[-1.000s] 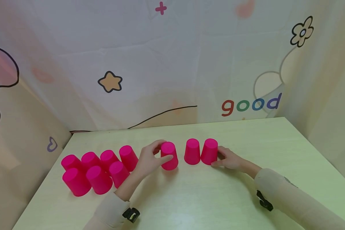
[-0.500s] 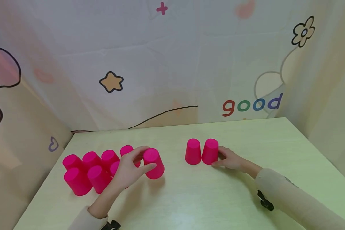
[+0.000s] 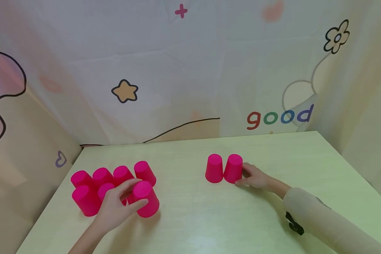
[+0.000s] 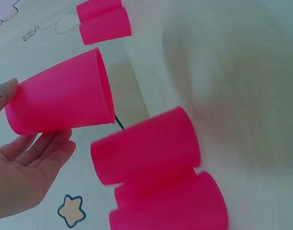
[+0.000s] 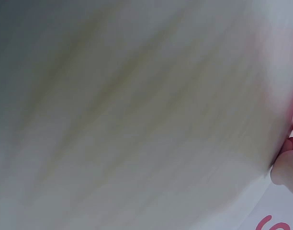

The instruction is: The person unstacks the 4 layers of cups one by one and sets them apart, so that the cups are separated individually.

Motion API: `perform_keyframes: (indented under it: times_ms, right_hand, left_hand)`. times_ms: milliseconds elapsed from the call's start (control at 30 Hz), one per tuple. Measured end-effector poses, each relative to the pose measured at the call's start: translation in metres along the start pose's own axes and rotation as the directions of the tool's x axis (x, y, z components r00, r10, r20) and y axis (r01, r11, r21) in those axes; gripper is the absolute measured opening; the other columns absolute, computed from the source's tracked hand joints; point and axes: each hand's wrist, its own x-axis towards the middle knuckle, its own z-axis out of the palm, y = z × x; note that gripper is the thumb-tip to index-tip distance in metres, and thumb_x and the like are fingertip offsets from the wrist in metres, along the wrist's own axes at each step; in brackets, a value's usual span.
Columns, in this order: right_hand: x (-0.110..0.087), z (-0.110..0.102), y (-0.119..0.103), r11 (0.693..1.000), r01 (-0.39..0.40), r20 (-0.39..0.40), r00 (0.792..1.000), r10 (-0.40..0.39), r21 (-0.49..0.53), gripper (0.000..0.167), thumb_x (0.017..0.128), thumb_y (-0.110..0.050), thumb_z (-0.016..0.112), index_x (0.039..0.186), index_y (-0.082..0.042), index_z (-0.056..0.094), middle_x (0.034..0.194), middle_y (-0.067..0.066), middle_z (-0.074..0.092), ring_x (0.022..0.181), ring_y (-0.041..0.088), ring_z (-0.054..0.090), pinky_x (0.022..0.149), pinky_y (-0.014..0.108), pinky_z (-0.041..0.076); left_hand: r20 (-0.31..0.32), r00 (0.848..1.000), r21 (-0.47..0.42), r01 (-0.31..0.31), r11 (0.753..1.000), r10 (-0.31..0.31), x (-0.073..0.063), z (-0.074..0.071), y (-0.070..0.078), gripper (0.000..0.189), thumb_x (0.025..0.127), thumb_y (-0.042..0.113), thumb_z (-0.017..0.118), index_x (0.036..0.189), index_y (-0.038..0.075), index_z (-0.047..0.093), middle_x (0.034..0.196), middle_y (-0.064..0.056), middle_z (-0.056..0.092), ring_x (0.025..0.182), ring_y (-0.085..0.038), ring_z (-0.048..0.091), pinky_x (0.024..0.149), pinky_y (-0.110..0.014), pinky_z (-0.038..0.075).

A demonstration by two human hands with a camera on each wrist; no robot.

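My left hand (image 3: pixel 112 208) holds an upside-down pink cup (image 3: pixel 148 201) between thumb and fingers, at the right front of a group of matching cups. In the left wrist view this cup (image 4: pixel 62 96) has its open rim clear of the cups (image 4: pixel 146 146) below. On the right, my right hand (image 3: pixel 255 177) grips the lower side of another upside-down pink cup (image 3: pixel 233 168), thumb near its base. Close to its left stands one more pink cup (image 3: pixel 214 168). The right wrist view catches only part of the hand (image 5: pixel 286 167) and a sliver of pink.
Several upside-down pink cups, such as the back right one (image 3: pixel 144 173) and the front left one (image 3: pixel 86 200), stand in two rows on the pale table (image 3: pixel 190 211). A printed cloth (image 3: pixel 177 77) hangs behind the table and along both sides.
My left hand has carried its cup leftward and nearer to me, from beside the right pair to the left group. The right hand and its cup have stayed in place.
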Motion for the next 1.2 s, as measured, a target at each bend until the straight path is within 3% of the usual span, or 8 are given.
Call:
perform_keyframes:
  times_ms: [167,433,700,933,1100,1200]
  right_hand:
    - [-0.002,0.001,0.000,1.000,-0.002,-0.007,1.000,0.002,0.000,0.060,0.075,-0.011,0.073,0.124,0.000,0.041,0.120,0.015,0.048,0.114,0.033,0.042,0.092,0.044,0.042]
    - [-0.003,0.002,0.001,1.000,-0.002,-0.007,1.000,0.002,-0.002,0.064,0.074,-0.014,0.075,0.125,-0.002,0.039,0.122,0.014,0.047,0.114,0.032,0.042,0.093,0.043,0.042]
    - [-0.004,0.001,0.001,0.999,-0.037,-0.032,0.999,0.037,-0.015,0.064,0.072,-0.014,0.076,0.124,-0.004,0.041,0.121,0.011,0.048,0.113,0.031,0.044,0.092,0.041,0.043]
    - [-0.003,0.001,-0.002,0.999,-0.032,-0.021,0.999,0.032,-0.023,0.064,0.073,-0.015,0.075,0.126,-0.005,0.040,0.122,0.011,0.047,0.114,0.031,0.043,0.094,0.043,0.041]
    - [-0.004,0.002,-0.006,0.999,-0.029,-0.015,0.999,0.029,-0.026,0.064,0.074,-0.014,0.075,0.126,-0.004,0.040,0.123,0.012,0.047,0.114,0.031,0.043,0.094,0.043,0.041]
    - [-0.005,0.001,-0.007,1.000,-0.014,-0.009,1.000,0.014,-0.021,0.063,0.075,-0.013,0.074,0.126,-0.003,0.039,0.122,0.013,0.047,0.114,0.031,0.043,0.094,0.043,0.041]
  left_hand:
    - [-0.033,0.999,0.049,0.002,0.999,0.000,-0.013,-0.011,-0.011,0.051,0.074,0.024,0.076,0.120,0.012,0.056,0.107,0.000,0.061,0.097,-0.018,0.058,0.079,-0.029,0.051]
    - [-0.079,0.989,0.098,0.133,0.986,-0.126,-0.028,-0.038,-0.029,0.056,0.076,0.025,0.075,0.123,0.006,0.051,0.111,-0.010,0.058,0.097,-0.027,0.058,0.073,-0.025,0.052]
    - [-0.095,0.982,0.194,0.179,0.965,-0.163,-0.036,-0.065,-0.053,0.057,0.076,0.027,0.074,0.123,0.006,0.050,0.108,-0.009,0.057,0.090,-0.011,0.057,0.072,-0.019,0.051]
    - [-0.079,0.972,0.214,0.235,0.948,-0.223,-0.039,-0.076,-0.073,0.061,0.078,0.030,0.072,0.125,0.002,0.046,0.111,-0.014,0.055,0.097,-0.027,0.057,0.071,-0.023,0.052]
    - [-0.035,0.957,0.165,0.290,0.943,-0.289,-0.039,-0.082,-0.086,0.065,0.079,0.029,0.071,0.129,0.001,0.040,0.116,-0.020,0.051,0.104,-0.038,0.053,0.070,-0.030,0.054]
    - [-0.026,0.959,0.155,0.282,0.947,-0.281,-0.040,-0.085,-0.092,0.066,0.079,0.027,0.071,0.131,0.000,0.039,0.119,-0.022,0.050,0.106,-0.040,0.052,0.070,-0.028,0.054]
